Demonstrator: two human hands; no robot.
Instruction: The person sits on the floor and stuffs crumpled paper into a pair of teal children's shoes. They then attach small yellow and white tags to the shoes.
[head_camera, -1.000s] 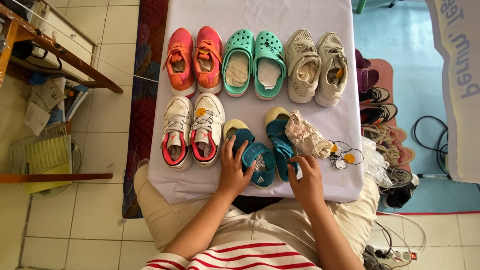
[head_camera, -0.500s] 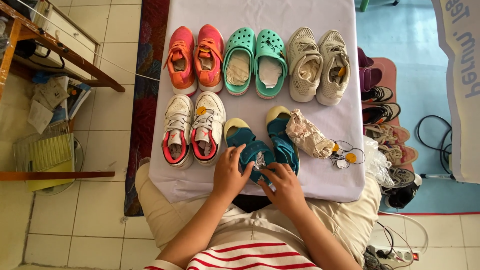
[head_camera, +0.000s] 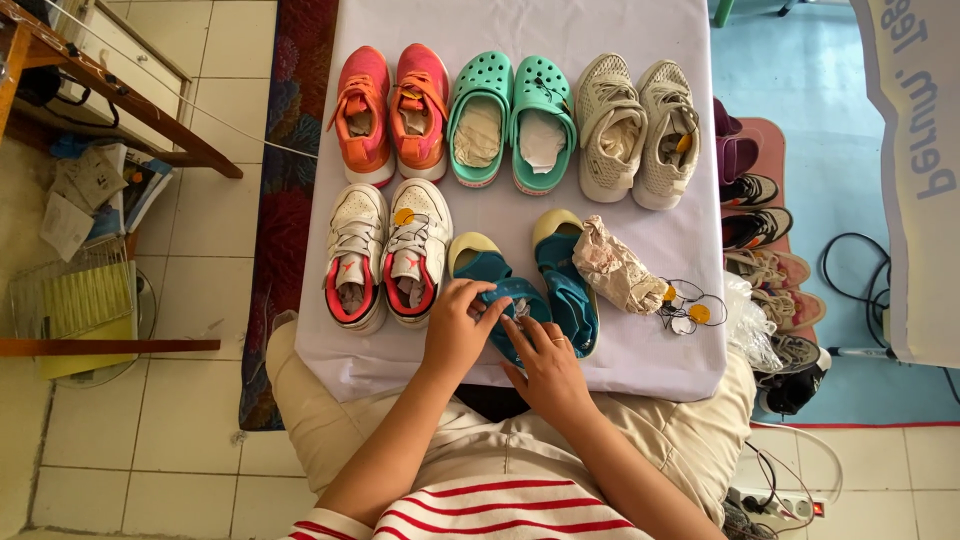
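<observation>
Head view: at the left of the worktop, covered in a pale cloth, a white and red pair of sneakers is sitting below an orange pair. Next, the left hand is pinching the near end of the left teal shoe, fingers curled on its strap. The right hand is touching the same shoe from the right, fingertips pressed together on it. The second teal shoe is lying just beside, near the front edge. Green clogs are resting above. Farther right, crumpled paper and beige sneakers are lying.
</observation>
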